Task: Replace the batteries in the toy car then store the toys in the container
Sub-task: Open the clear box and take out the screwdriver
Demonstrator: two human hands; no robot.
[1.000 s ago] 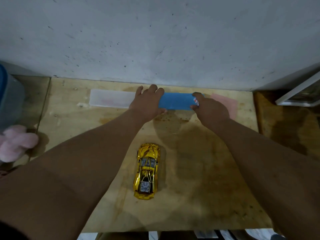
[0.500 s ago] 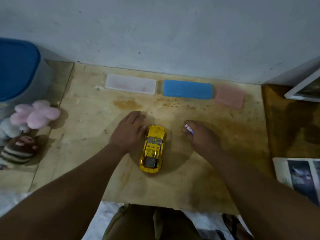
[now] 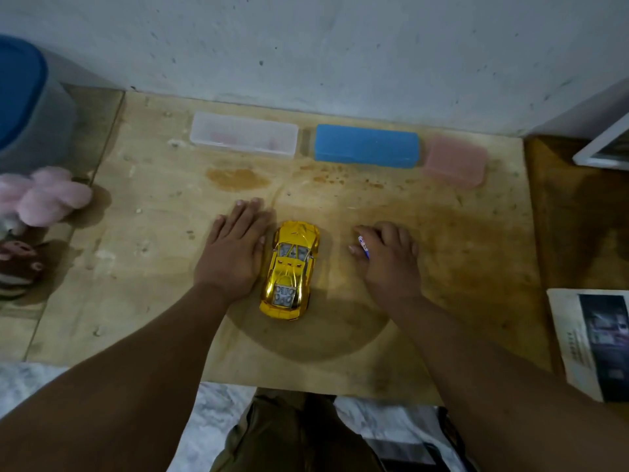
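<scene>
The toy car (image 3: 291,271) stood unopened; the left hand (image 3: 233,254) lay flat, fingers spread, while a battery (image 3: 363,247) was held in the right hand (image 3: 386,255). Storage remained undone.

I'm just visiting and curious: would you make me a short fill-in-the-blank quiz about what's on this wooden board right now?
1. The toy car between the hands is ___ in colour.
2. Of the three boxes by the wall, the middle box is ___.
3. The small blue-and-white object is held in the ___ hand.
4. The left hand lies ___ on the board.

Missing words: gold; blue; right; flat
</scene>
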